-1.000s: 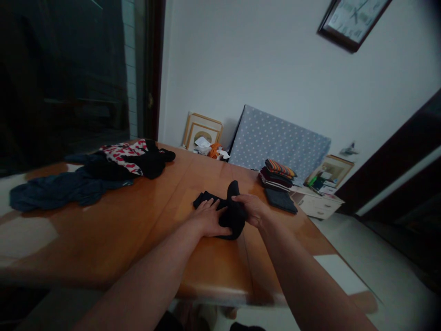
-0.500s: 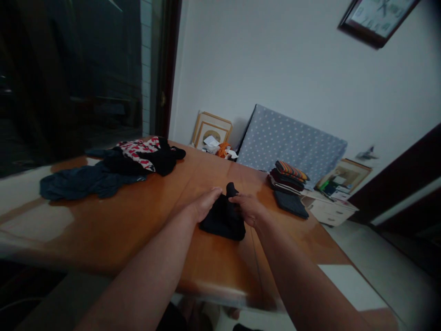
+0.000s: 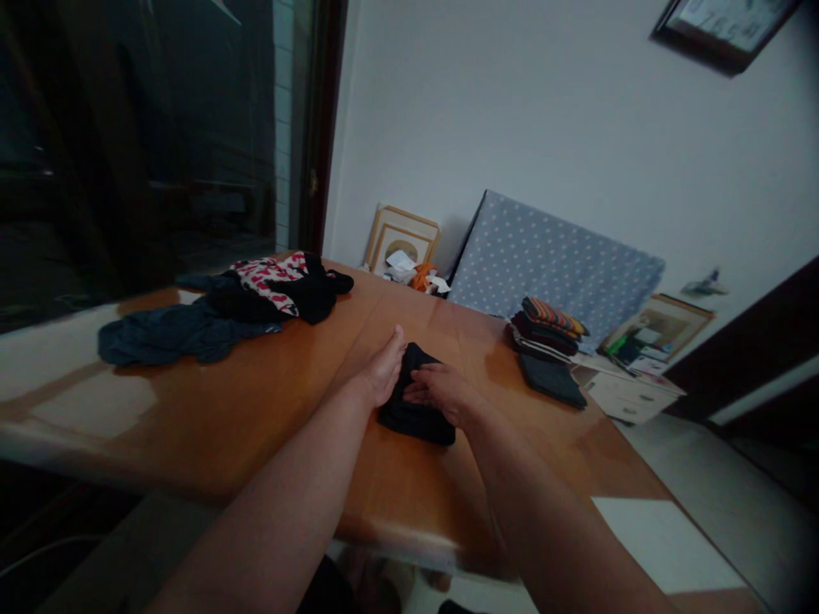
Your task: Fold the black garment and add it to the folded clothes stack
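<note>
The room is dim, with a white wall (image 3: pixel 512 128), a dark window (image 3: pixel 128 145) on the left and the corner of a clock (image 3: pixel 723 30) high on the right. A dotted grey board (image 3: pixel 543 264) and picture frames (image 3: pixel 403 243) lean against the wall.

The wooden bench (image 3: pixel 243 401) fills the middle of the view; its glossy top looks smooth enough for cloth to slide on. At its far left lies a loose pile of clothes (image 3: pixel 223 311), dark blue, black and red-and-white. At its right edge sits a folded stack (image 3: pixel 547 328) with a striped piece on top, and a dark folded piece (image 3: pixel 551 381) just in front of it.

Near the middle of the bench lies a small black garment (image 3: pixel 415 409), folded into a compact bundle. It seems light, soft and limp, with no stiffness, so it should be pressed flat or taken by a folded edge.

The left hand (image 3: pixel 384 371) rests at the bundle's left side, fingers straight and together, held on edge. The right hand (image 3: pixel 438 392) lies flat on top, fingers loosely together, pressing down.
</note>
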Demonstrator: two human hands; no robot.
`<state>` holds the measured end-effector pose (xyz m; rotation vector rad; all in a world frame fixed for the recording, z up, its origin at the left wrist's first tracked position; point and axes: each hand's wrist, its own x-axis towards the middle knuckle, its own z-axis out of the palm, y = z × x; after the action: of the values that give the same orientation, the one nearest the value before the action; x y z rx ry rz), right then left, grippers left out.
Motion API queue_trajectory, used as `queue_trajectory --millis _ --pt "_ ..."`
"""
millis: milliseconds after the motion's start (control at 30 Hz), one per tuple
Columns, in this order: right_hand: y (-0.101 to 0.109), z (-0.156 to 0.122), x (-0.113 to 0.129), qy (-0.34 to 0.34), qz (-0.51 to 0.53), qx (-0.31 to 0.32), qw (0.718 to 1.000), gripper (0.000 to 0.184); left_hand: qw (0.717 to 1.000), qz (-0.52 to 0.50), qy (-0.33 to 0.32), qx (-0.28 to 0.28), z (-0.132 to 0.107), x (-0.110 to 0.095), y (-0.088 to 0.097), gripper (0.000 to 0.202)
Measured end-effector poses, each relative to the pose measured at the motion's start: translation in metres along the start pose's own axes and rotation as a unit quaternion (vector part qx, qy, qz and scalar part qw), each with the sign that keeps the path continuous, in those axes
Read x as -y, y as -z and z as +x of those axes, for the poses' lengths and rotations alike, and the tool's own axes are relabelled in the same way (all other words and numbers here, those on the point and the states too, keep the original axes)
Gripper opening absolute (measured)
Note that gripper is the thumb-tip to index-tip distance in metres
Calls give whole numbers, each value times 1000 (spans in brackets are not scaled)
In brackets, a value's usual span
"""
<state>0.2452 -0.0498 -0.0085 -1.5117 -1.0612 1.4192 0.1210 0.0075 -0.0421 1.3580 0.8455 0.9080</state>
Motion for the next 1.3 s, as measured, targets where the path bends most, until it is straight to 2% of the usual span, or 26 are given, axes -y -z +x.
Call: queue_trajectory --millis 100,167,233,300,367,467,567,667,700,767,900,1000,1100,1200,1233,1300 --pt "3 -8 3 -6 38 10 999 23 997 -63 37 -33 2 -2 2 95" --pt "9 -11 6 9 39 21 999 25 996 -66 49 -42 2 -3 3 94" --pt "16 -10 4 56 9 -8 998 24 995 -79 50 -47 2 -3 2 90" --pt "22 -8 -1 129 -71 -66 987 23 991 -112 45 -59 3 -2 2 83" --pt "25 -7 -11 206 -195 -94 954 28 987 -141 38 -74 4 0 1 77" --pt "20 -15 -25 278 -382 -47 880 43 982 -159 33 -95 6 2 3 71" --pt "4 -30 -34 281 -512 3 812 54 975 -159 15 -153 10 4 7 65" --pt "-12 -41 -36 264 -582 6 769 57 971 -92 -77 -207 12 4 8 54" --pt "-15 -43 -37 263 -593 3 761 57 971 -57 -114 -204 11 4 7 52" --pt "-19 -42 -38 267 -602 -2 752 57 975 21 -159 -156 10 5 4 50" --pt "-17 -42 -38 275 -596 0 754 57 972 195 -128 -40 4 12 -4 54" --pt "-13 -50 -35 286 -575 4 767 55 951 290 -105 -17 3 17 -4 59" --pt "-9 -62 -34 307 -537 9 786 51 941 324 -97 -7 7 23 -1 62" --pt "0 -68 -40 347 -461 7 817 42 935 338 -109 4 14 30 3 53" --pt "5 -68 -44 361 -420 -13 833 38 933 338 -121 9 17 32 4 48" --pt "19 -65 -51 364 -324 -94 868 32 933 328 -148 22 20 36 5 42"
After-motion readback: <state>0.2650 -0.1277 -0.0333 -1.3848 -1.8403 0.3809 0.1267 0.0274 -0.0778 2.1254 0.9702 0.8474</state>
